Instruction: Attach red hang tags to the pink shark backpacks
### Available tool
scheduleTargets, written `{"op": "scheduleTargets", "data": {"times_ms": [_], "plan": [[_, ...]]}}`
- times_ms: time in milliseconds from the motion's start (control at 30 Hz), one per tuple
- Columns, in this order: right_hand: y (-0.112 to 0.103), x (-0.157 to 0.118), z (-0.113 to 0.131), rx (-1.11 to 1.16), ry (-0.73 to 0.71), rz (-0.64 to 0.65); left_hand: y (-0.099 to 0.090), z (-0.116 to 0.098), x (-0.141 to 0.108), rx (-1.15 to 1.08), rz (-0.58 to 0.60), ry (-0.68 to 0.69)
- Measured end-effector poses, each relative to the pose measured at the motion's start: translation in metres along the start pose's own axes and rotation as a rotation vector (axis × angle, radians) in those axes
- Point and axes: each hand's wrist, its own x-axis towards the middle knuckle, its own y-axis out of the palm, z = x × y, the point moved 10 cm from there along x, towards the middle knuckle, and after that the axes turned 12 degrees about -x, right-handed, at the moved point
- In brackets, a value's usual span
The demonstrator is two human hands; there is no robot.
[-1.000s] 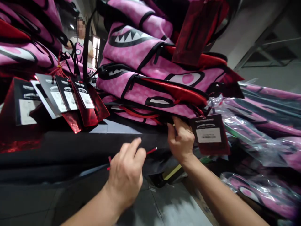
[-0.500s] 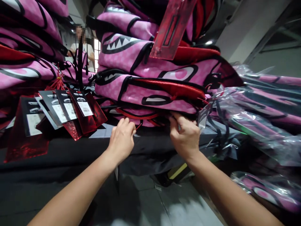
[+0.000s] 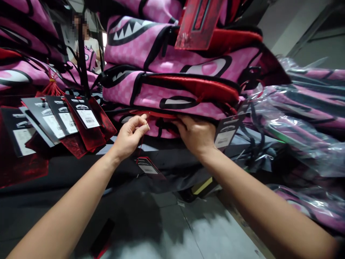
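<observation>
My left hand (image 3: 131, 136) is closed in a pinch, with a thin red tag string at its fingertips. Below it dangles a black hang tag (image 3: 147, 166) with a white label, in front of the table edge. The lowest pink backpack (image 3: 164, 130) of the middle stack shows a red-lined opening just above that pinch. Bent fingers of my right hand (image 3: 198, 133) press at this backpack's opening, their tips partly hidden. Directly above both hands lies another pink backpack (image 3: 161, 95), its zip open on red lining. Another hang tag (image 3: 228, 131) hangs beside my right wrist.
More pink backpacks (image 3: 16, 77) are piled at left, with several black and red hang tags (image 3: 85, 111) hanging in front. Plastic-wrapped backpacks (image 3: 304, 122) lie at right. A dark table cover (image 3: 167, 172) drops below the stack. Behind, a person (image 3: 91, 45) stands holding a pink bag.
My left hand has turned and now pinches the red string, and a hang tag dangles beneath it. My right hand has moved left and up to the lowest backpack's opening. The view has shifted slightly.
</observation>
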Motion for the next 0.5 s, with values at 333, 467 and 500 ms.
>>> {"op": "scheduleTargets", "data": {"times_ms": [333,467,500], "plan": [[-0.013,0.021,-0.003,0.005,0.075,-0.021,0.012,-0.007,0.024,0.784,0.004,-0.11],[-0.011,0.02,-0.004,0.073,0.101,0.005,0.026,-0.01,0.04,0.872,0.041,-0.08],[-0.012,0.02,-0.004,0.098,0.104,0.013,0.026,-0.009,0.044,0.838,0.03,-0.078]]}}
